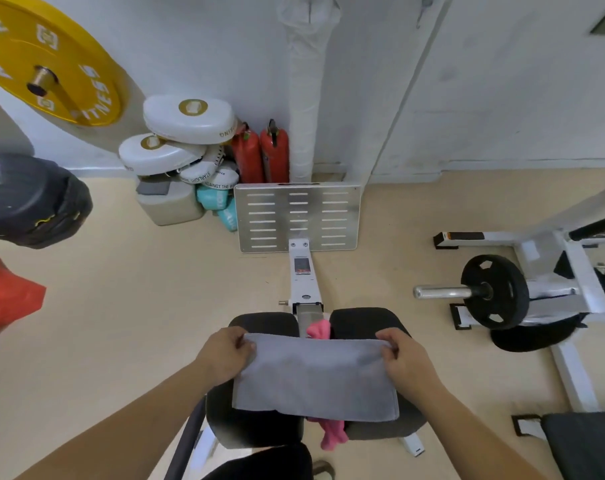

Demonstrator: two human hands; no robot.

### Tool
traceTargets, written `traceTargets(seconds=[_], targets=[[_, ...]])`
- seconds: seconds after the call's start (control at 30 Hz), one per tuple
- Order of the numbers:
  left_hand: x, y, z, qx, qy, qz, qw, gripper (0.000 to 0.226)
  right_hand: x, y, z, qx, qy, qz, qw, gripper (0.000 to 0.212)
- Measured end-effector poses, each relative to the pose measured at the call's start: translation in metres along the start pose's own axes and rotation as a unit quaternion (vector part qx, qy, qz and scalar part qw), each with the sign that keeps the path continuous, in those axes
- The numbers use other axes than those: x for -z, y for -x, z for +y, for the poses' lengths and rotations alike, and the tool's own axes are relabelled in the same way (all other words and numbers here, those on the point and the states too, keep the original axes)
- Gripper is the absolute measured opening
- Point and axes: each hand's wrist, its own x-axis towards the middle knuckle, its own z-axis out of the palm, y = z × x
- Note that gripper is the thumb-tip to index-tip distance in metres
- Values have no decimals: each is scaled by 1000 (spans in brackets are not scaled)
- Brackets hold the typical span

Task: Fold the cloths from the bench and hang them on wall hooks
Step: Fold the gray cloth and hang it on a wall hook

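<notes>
The grey cloth [314,375] lay across the desk [256,424], long axis side to side, its far corners pinched by the left hand [224,355] and the right hand [406,358] alike.

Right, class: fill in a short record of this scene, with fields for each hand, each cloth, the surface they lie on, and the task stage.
left hand: pinches the far left corner of the grey cloth
right hand: pinches its far right corner
grey cloth: lies flat as a rectangle across the bench pads
pink cloth: under the grey cloth, showing past its far and near edges
bench pads: black, carry both cloths
task stage: both cloths on the bench, not yet hung
</notes>
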Motion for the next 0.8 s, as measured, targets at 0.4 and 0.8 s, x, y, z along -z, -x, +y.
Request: traceTargets(seconds=[0.4, 0.8], targets=[[-6, -33, 19, 182, 32, -140, 973, 35, -6, -32, 8, -139, 87, -108, 981, 20], [24, 30, 2, 112, 267, -99, 952, 50, -12, 36, -4, -199, -257, -38, 945, 35]])
